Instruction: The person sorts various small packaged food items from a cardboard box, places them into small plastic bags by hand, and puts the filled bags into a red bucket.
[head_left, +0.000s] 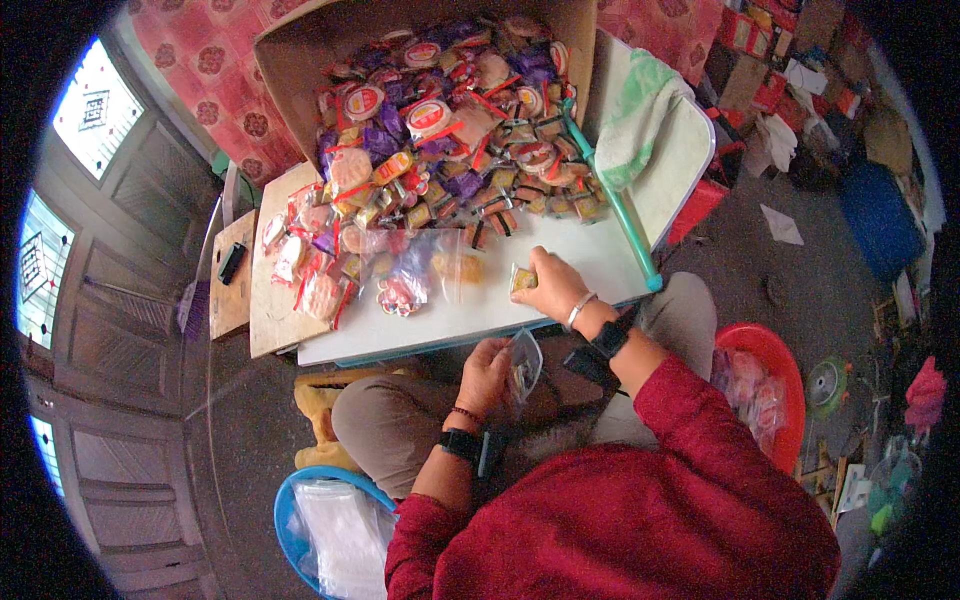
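My right hand [548,285] pinches a small square yellow-and-clear wrapped packet [521,281] over the white table [390,343]. Below it, at the table's near edge, my left hand [489,371] grips an open clear plastic bag [523,370] with something small inside. A big heap of wrapped pieces [490,165] in red, purple and yellow spills out of a cardboard box [285,75] onto the table. Clear bags with items inside [400,288] lie beside the heap, left of my right hand.
A teal rod [615,200] and green-white towel [628,140] are at the table's right. Wooden boards [262,350] are at left. A blue basin [288,488] of flat bags stands low left, a red basin [791,375] of filled bags low right. Clutter [800,90] fills the right floor.
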